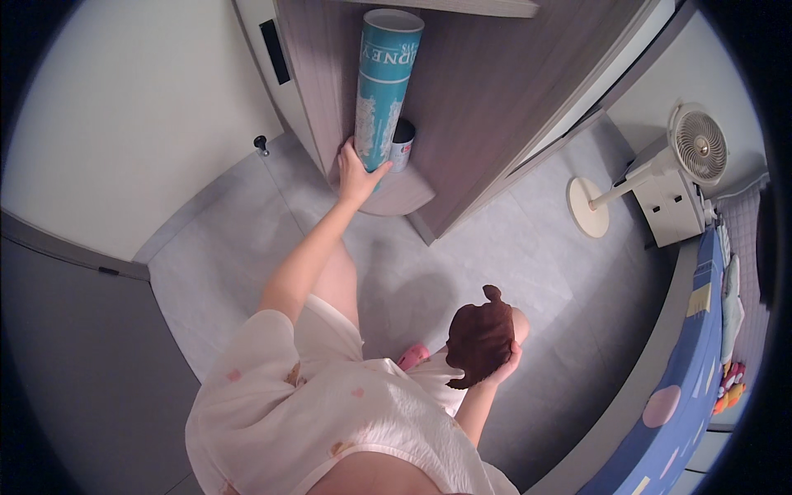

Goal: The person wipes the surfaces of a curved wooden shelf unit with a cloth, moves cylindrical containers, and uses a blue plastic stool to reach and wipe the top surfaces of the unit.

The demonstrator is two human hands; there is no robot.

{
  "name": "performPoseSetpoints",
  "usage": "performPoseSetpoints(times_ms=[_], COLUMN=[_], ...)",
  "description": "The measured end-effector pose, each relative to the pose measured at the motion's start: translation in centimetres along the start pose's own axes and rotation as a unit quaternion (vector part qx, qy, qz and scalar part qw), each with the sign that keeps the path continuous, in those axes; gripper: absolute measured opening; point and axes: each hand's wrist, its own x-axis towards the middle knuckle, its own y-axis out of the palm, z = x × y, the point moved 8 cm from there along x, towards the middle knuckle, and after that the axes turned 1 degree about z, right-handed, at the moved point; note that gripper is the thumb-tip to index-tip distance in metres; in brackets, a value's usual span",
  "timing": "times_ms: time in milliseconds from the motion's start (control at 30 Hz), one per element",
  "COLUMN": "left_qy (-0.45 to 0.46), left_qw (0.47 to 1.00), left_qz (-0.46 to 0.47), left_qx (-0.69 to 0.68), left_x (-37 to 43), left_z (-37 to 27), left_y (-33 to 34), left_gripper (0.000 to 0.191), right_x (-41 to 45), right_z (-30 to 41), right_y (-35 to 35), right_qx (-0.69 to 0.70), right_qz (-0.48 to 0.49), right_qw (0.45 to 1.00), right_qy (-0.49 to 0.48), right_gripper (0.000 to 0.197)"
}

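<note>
With my left hand [359,176] I grip the lower end of a tall teal cardboard tube [382,86]. It bears white lettering and white line drawings, and its pale round top faces up. Close beside its lower end, on a low rounded cabinet shelf [399,197], stands a small can [402,148] with a dark inside or top. In my right hand [508,366], held near my right knee, is a dark brown soft fabric item [481,343] with a small knob at its top. Its exact kind is unclear.
The wood-grain cabinet side [470,93] rises ahead, under an upper shelf edge [495,7]. A white pedestal fan [699,145] and a white drawer unit [668,204] stand to the right. A bed with blue patterned bedding [668,383] curves along the right. A doorstop [261,145] sits at left.
</note>
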Motion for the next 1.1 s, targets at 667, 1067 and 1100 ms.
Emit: performPoseSetpoints(times_ms=[667, 1067, 1100], left_qy=[-0.032, 0.293, 0.255], left_qw=[0.979, 0.943, 0.956], left_qz=[-0.18, -0.152, -0.125], left_qx=[0.096, 0.047, 0.071], left_x=[-1.4, 15.5, 16.8], left_z=[-1.5, -36.0, -36.9], left_y=[-3.3, -15.9, -14.9], left_gripper=[0.07, 0.078, 0.083], right_x=[0.5, 1.3, 1.3], right_z=[0.1, 0.2, 0.1], right_y=[-0.5, 3.2, 3.1], right_qx=[-0.007, 0.022, 0.025], right_qz=[0.001, 0.104, 0.106], right_qw=[1.0, 0.994, 0.994], right_qy=[-0.018, -0.006, -0.013], right_gripper=[0.055, 0.06, 0.06])
